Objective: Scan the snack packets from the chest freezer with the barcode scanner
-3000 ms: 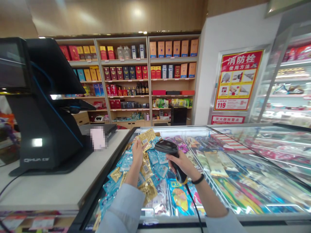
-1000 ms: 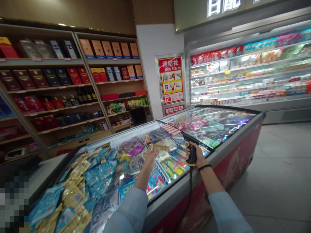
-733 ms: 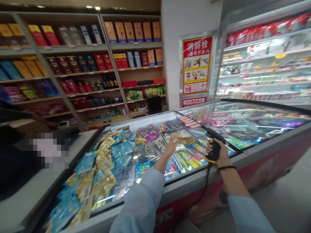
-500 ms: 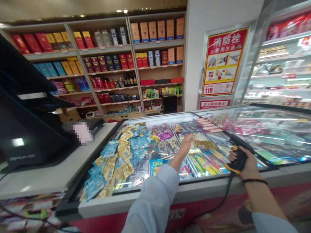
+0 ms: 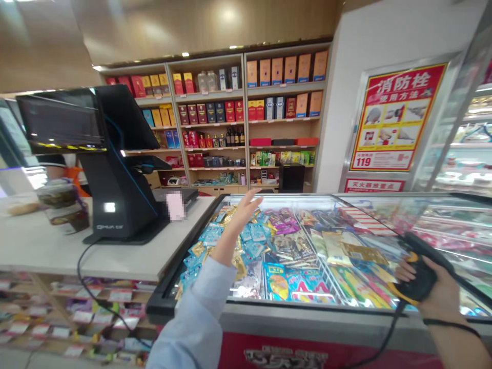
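My left hand (image 5: 245, 211) is raised over the left end of a chest freezer (image 5: 277, 311), fingers stretched out and holding nothing. Below and around it lies a heap of small blue packets (image 5: 211, 234) and gold packets (image 5: 239, 267), apparently on the glass top. Part of the heap is hidden behind my left forearm. At the right, my right hand (image 5: 442, 289) is wrapped round a black and yellow handheld barcode scanner (image 5: 417, 279). Its cable hangs down in front of the freezer. Through the glass, several packaged goods (image 5: 292, 246) show in wire baskets.
Left of the freezer stands a white counter (image 5: 126, 261) with a black checkout terminal (image 5: 119, 205) and stacked tubs (image 5: 63, 205). Behind are shelves of boxes (image 5: 215, 113). A red poster (image 5: 400, 120) hangs on the right wall. Part of another person shows behind the terminal.
My left hand has moved left from above the freezer's middle to above the packet heap. The view has swung left, showing more counter. The scanner stays in my right hand.
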### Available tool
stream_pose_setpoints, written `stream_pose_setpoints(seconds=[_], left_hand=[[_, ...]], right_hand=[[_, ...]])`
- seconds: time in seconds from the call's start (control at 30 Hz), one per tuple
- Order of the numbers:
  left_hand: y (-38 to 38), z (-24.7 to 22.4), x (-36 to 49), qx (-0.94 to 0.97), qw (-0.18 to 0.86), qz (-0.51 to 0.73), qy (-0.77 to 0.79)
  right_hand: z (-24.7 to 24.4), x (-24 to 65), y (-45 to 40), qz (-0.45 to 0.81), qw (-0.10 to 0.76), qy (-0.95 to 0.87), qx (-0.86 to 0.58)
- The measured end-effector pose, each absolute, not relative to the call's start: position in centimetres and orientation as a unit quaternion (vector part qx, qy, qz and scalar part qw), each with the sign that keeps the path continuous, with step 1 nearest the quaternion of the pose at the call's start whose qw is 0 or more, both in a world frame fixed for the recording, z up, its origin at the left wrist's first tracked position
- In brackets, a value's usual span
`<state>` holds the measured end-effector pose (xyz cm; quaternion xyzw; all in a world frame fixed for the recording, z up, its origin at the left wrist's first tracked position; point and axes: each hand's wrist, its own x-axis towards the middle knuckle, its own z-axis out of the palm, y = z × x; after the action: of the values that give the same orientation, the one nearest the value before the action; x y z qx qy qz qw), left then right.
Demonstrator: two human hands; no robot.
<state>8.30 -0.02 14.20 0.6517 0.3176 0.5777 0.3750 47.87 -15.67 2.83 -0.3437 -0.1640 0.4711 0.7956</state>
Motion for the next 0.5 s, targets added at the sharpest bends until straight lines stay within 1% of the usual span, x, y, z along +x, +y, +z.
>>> stream_pose_setpoints(seconds=[0.1,0.17,0.23,0.37,0.5], left_hand=[[0.6,13.1,-0.5,0.645,0.236,0.559,0.464],[1.2,11.4,-5.2,0.621,0.148,0.502,0.583],[1.8,9.4,-8.5,0.602,0.095,0.431,0.666],[3.1,5.7,-10.7,0.610,0.078,0.332,0.715],[4.4,4.0,-10.3,0.619,0.092,0.292,0.723]], right_hand=[[4.9,43.1,-13.6,0.490,0.772,-0.233,-0.332],[6.1,39.4,-11.6,0.507,0.741,-0.280,-0.340],[6.9,35.5,-9.4,0.524,0.700,-0.340,-0.345],[6.9,28.7,-5.6,0.576,0.632,-0.411,-0.314],[4.9,24.8,-3.2,0.628,0.596,-0.421,-0.271]])
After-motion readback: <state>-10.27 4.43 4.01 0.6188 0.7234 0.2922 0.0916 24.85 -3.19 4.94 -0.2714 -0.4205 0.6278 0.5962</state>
